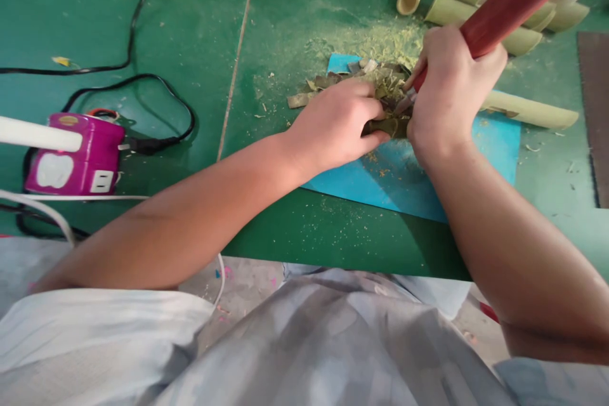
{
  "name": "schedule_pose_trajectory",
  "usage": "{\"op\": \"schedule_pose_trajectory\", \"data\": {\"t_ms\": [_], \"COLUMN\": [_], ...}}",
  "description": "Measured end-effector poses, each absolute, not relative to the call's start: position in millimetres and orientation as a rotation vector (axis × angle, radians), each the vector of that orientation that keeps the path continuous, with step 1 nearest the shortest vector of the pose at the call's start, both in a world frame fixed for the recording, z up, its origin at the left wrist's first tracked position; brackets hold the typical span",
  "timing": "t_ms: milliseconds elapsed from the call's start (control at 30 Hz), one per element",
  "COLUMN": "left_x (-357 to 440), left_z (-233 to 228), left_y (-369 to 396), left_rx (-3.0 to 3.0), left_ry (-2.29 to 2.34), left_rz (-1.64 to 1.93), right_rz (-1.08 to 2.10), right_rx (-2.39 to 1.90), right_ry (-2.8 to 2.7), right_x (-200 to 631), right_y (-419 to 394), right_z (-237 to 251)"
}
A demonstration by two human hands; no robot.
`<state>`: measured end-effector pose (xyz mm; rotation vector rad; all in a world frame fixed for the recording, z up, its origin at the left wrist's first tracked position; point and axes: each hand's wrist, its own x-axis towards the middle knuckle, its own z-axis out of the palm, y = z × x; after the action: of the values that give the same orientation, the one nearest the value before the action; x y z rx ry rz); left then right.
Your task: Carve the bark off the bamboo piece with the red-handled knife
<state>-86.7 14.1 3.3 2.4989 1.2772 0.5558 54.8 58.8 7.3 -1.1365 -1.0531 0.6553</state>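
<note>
Two hands | left hand grips bamboo piece | right hand clenches red-handled knife

A small dark-green bamboo piece lies low on the near edge of the blue mat, pinched at its left end, while a tool with a long red-brown wooden handle slants up to the far right, its tip meeting the piece.
</note>
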Motion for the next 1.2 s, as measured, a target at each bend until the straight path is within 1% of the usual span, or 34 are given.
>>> {"op": "schedule_pose_trajectory", "data": {"t_ms": [200,467,733,1000,1200], "left_x": [-87,-82,-83,-81,-82], "left_z": [2,10,5,9,8], "left_y": [14,9,9,9,13], "left_rx": [2.513,2.502,2.543,2.549,2.511], "left_ry": [1.281,1.333,1.306,1.317,1.301], "left_rz": [0.558,0.432,0.512,0.471,0.472], "right_rz": [0.663,0.658,0.629,0.72,0.66], "right_rx": [-1.187,-1.187,-1.25,-1.238,-1.238], "right_ry": [-1.039,-1.079,-1.151,-1.325,-1.279], "right_x": [55,57,59,53,52], "right_y": [61,58,55,34,51], "right_z": [7,4,6,17,18]}}
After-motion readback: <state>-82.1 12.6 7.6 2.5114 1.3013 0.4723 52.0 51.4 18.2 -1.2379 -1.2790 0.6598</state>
